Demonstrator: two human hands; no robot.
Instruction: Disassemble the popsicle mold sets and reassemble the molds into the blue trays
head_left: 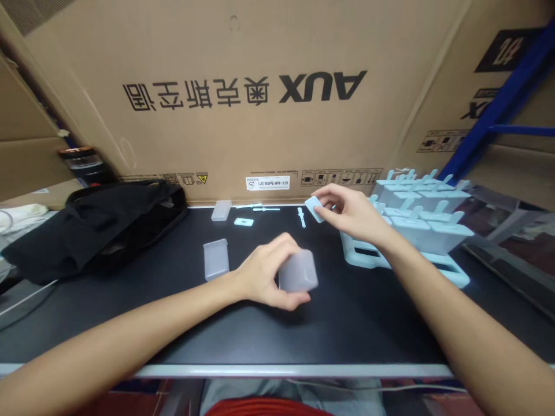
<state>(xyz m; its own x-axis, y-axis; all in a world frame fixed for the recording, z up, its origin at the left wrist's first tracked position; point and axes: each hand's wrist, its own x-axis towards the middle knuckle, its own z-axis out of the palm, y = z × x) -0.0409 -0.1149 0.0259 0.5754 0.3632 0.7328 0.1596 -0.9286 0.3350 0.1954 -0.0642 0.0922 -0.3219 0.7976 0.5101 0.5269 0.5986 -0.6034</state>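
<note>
My left hand (pixel 266 271) grips a translucent plastic mould cup (pixel 299 270) just above the black tabletop (pixel 347 323). Further back, my right hand (pixel 353 214) pinches a small pale blue lid (pixel 314 208) between thumb and fingers. Right of it stands a pale blue rack (pixel 451 271) filled with several capped moulds (pixel 427 216). Two more translucent cups lie on the table, one (pixel 215 259) beside my left hand, one (pixel 221 210) near the back. A pale blue lid (pixel 243 222) and thin sticks (pixel 302 217) lie loose behind.
A black bag (pixel 99 228) is slumped at the left of the table. A large cardboard box (pixel 243 92) forms a wall along the back. A blue metal frame (pixel 498 110) rises at the right. The table's front edge (pixel 281 370) runs close to me.
</note>
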